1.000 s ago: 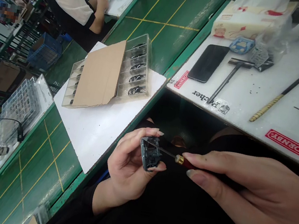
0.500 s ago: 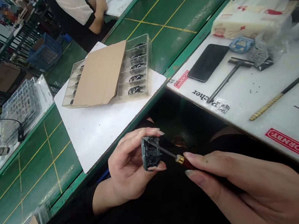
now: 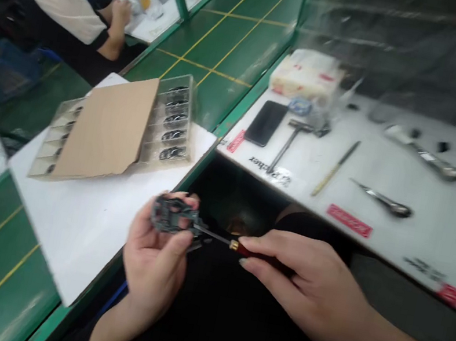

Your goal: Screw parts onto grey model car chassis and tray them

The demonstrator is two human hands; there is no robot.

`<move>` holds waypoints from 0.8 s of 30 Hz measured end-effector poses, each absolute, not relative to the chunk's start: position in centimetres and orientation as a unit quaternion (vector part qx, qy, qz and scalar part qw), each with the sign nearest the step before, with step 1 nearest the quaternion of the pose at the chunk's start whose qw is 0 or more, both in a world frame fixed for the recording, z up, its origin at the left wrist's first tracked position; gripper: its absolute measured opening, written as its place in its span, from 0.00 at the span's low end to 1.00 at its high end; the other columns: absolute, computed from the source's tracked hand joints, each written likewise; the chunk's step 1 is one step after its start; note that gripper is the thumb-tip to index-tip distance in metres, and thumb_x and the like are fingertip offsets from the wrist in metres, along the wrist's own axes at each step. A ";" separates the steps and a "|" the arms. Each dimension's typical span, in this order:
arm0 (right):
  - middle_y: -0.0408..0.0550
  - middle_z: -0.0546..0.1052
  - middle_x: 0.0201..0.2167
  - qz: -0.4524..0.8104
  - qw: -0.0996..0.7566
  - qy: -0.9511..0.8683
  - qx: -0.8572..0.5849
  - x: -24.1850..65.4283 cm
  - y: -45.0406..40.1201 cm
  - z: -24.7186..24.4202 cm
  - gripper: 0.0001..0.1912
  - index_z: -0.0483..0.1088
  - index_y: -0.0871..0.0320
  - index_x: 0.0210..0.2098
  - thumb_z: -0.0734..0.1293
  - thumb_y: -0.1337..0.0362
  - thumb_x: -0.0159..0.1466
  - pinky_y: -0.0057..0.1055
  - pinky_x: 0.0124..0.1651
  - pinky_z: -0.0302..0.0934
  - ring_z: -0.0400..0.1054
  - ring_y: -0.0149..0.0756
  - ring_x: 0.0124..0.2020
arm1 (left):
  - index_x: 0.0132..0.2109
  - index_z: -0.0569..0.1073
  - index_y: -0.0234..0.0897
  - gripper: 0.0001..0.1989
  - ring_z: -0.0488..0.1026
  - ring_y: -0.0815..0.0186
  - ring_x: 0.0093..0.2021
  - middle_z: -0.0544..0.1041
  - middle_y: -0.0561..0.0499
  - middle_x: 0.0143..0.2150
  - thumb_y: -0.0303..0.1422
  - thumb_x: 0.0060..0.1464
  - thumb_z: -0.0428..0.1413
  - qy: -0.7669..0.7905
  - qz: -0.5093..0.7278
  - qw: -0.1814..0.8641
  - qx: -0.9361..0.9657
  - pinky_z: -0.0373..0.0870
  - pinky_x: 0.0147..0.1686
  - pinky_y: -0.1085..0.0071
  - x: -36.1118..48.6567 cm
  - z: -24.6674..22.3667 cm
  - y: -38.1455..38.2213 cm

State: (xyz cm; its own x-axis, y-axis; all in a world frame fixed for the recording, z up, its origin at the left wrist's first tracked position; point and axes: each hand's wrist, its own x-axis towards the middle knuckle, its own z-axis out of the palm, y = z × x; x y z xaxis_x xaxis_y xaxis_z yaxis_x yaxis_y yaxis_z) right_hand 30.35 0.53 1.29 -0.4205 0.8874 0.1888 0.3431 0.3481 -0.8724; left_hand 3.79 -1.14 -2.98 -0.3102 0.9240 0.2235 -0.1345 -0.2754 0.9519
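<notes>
Between the fingers and thumb of my left hand (image 3: 156, 264) is a small dark part (image 3: 169, 216) with an open, frame-like shape. My right hand (image 3: 305, 284) is closed around the dark red handle of a thin metal tool (image 3: 216, 235) with a brass collar. The tool's tip is at the right side of the dark part; blur hides whether they touch. Beyond my left hand, a clear compartment box (image 3: 175, 120) of glossy black parts sits partly under a piece of cardboard (image 3: 107, 128).
A white board (image 3: 98, 230) lies under the box. The white-topped table (image 3: 421, 228) at right bears a phone (image 3: 266, 123), a hammer-like tool (image 3: 287, 146), a yellow-handled file (image 3: 336, 169), a pointed tool (image 3: 385, 202) and a tissue pack (image 3: 306, 75). Another person (image 3: 63, 6) sits upper left.
The dark part has been turned, so its open frame shows more. Both hands appear further left, and the view has shifted to take in more of the right table.
</notes>
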 end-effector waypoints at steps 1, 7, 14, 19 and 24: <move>0.47 0.96 0.50 0.388 0.337 -0.731 -0.448 30.9 0.8 0.6 0.11 0.92 0.51 0.59 0.76 0.65 0.84 0.32 0.51 0.87 0.94 0.42 0.46 | 0.68 0.89 0.48 0.25 0.92 0.56 0.63 0.92 0.47 0.63 0.32 0.68 0.82 0.465 0.675 0.413 0.397 0.89 0.73 0.57 3.8 -2.9 -0.8; 0.60 0.90 0.67 0.181 0.260 -0.612 -0.724 37.1 3.8 -5.5 0.23 0.85 0.55 0.74 0.64 0.59 0.89 0.50 0.70 0.83 0.88 0.55 0.68 | 0.62 0.87 0.42 0.30 0.90 0.54 0.58 0.88 0.45 0.61 0.41 0.59 0.87 0.529 0.558 0.587 0.255 0.93 0.61 0.58 3.8 -3.6 0.3; 0.72 0.86 0.66 0.107 0.145 -0.571 -0.801 40.8 7.1 -9.1 0.26 0.84 0.62 0.76 0.69 0.55 0.87 0.71 0.75 0.72 0.79 0.74 0.70 | 0.61 0.83 0.43 0.35 0.68 0.70 0.34 0.78 0.54 0.45 0.42 0.53 0.90 0.492 0.425 0.733 0.200 0.73 0.31 0.71 6.4 -4.8 -0.2; 0.72 0.85 0.66 0.095 0.112 -0.569 -0.810 40.8 7.6 -9.4 0.25 0.86 0.60 0.74 0.70 0.54 0.86 0.74 0.73 0.70 0.77 0.76 0.69 | 0.72 0.88 0.44 0.40 0.78 0.63 0.45 0.83 0.45 0.55 0.44 0.56 0.89 0.496 0.412 0.741 0.186 0.83 0.40 0.68 6.9 -4.2 0.1; 0.68 0.86 0.67 0.157 0.224 -0.616 -0.739 38.4 5.2 -7.1 0.24 0.88 0.57 0.70 0.69 0.50 0.87 0.64 0.73 0.73 0.79 0.69 0.70 | 0.72 0.91 0.46 0.35 0.85 0.56 0.58 0.88 0.40 0.64 0.39 0.61 0.87 0.482 0.420 0.746 0.188 0.87 0.53 0.68 7.0 -3.4 0.4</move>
State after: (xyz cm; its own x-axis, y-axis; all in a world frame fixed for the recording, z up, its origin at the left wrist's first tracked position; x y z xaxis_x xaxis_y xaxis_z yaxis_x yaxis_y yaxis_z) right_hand 38.42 5.19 -7.14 0.1930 0.9802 0.0442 0.8395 -0.1416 -0.5245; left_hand 6.97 0.37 -3.37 0.1822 0.8079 -0.5605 -0.4461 0.5759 0.6850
